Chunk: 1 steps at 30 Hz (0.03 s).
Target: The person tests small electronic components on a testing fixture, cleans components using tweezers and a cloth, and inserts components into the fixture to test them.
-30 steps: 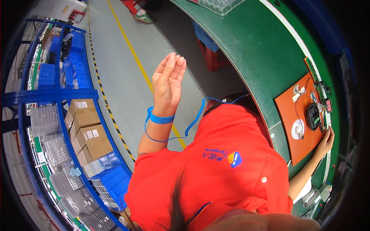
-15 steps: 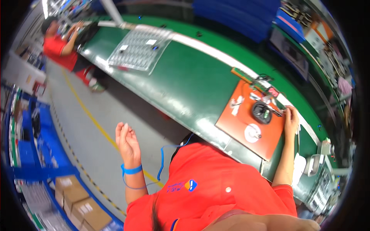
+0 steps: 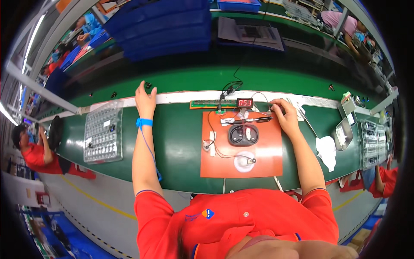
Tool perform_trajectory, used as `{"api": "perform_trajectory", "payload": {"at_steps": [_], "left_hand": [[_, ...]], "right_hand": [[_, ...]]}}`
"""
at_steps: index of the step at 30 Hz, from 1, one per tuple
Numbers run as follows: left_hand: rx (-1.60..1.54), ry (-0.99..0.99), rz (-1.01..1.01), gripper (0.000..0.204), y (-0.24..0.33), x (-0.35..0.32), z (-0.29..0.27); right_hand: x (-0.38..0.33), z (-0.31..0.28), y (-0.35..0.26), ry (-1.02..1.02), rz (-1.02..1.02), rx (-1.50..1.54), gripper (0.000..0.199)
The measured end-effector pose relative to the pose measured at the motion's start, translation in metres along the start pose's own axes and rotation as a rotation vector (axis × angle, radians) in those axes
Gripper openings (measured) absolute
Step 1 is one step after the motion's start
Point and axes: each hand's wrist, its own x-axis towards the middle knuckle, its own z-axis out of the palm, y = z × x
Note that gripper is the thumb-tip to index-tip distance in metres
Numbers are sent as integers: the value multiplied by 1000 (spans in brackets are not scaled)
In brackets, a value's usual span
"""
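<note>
My left hand (image 3: 145, 102), a blue band round its wrist, reaches over the white strip at the bench's far edge. Its fingers are apart and hold nothing; a small dark part (image 3: 148, 85) lies on the green belt by the fingertips. My right hand (image 3: 285, 115) is at the far right corner of the orange mat (image 3: 267, 159), thumb and fingers curled together at a wire's end; what they grip is too small to make out. On the mat are an open black earbud case (image 3: 243, 135), a black pen (image 3: 254, 120) and a round white pad (image 3: 244, 161).
A red-digit display (image 3: 245, 102) and a circuit strip (image 3: 207, 104) stand behind the mat. A clear tray (image 3: 103, 134) lies left, a metal dish (image 3: 343, 134) and white cloth (image 3: 326, 152) right. Blue bins (image 3: 166, 30) stand beyond the belt. Other people sit at both sides.
My view has swung round to face the bench. My left hand has gone from beside the bench, over the floor, to the belt's edge. My right hand stays by the mat.
</note>
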Motion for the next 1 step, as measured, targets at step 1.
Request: {"api": "perform_trajectory", "payload": {"at_steps": [1], "left_hand": [[170,-4,-77,61,6,9,14]], "right_hand": [[-3,-3,2,3,3,-17,13]]}}
